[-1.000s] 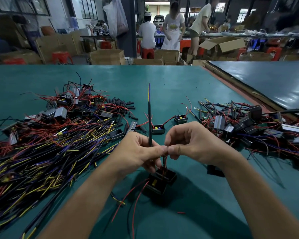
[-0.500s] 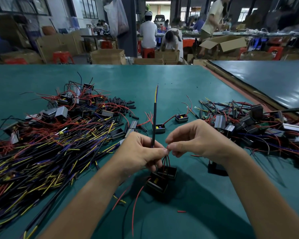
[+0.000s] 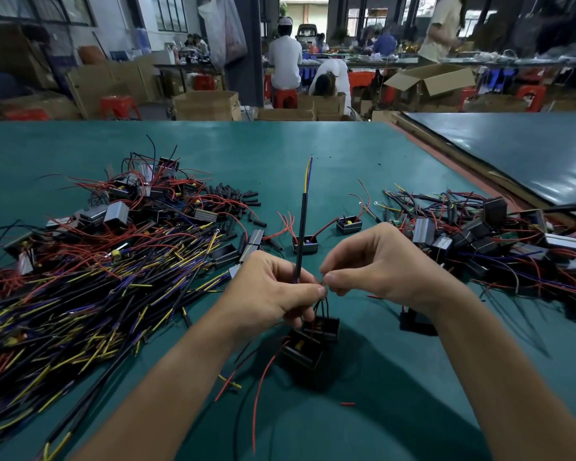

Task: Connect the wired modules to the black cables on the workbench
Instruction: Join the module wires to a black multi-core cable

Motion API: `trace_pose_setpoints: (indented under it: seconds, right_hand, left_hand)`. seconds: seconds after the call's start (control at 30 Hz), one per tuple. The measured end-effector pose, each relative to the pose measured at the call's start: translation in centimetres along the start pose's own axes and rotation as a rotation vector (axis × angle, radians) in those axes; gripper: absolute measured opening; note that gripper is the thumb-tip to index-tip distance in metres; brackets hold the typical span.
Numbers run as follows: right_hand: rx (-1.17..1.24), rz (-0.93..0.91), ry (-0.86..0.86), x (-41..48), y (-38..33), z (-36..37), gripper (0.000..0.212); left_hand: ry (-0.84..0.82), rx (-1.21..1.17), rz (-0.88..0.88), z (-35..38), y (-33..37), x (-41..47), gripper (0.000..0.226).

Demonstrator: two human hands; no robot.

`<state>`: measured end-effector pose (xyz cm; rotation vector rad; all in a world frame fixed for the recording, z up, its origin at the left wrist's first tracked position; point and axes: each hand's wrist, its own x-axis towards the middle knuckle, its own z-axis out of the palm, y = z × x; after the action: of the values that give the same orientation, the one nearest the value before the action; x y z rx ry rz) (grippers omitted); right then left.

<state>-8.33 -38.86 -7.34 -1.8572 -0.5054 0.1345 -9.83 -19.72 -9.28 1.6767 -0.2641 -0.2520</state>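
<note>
Your left hand (image 3: 270, 289) pinches the upright black cable (image 3: 302, 227) | your right hand (image 3: 389, 264) pinches the module wires (image 3: 322, 306)

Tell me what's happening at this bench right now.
A person is joining parts at a green workbench. The left hand grips a black cable upright, its yellow and blue cores pointing up. The right hand pinches thin leads that rise from a black module below, meeting the cable's lower end. To the left lie loose cables, to the right more modules.
</note>
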Motion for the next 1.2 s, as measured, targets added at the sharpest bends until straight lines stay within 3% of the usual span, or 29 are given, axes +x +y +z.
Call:
trace_pose_setpoints:
  seconds: [0.2, 0.6, 0.93, 1.2]
  right_hand:
    - [0.06, 0.024, 0.02, 0.0, 0.11, 0.12, 0.014]
    - [-0.119, -0.077, -0.029, -0.03, 0.03, 0.23, 0.018]
    - [0.118, 0.084, -0.085, 0.01, 0.31, -0.02, 0.009]
    - [-0.11, -0.05, -0.089, 0.19, 0.55, 0.09, 0.015]
  left_hand:
    - [0.004, -0.01, 0.006, -0.06, 0.16, -0.04, 0.011]
    - [-0.002, 0.002, -0.042, -0.31, 0.16, 0.09, 0.024]
    - [0.012, -0.017, 0.005, -0.09, 0.15, 0.01, 0.012]
    - [0.016, -0.016, -0.016, -0.33, 0.19, -0.02, 0.016]
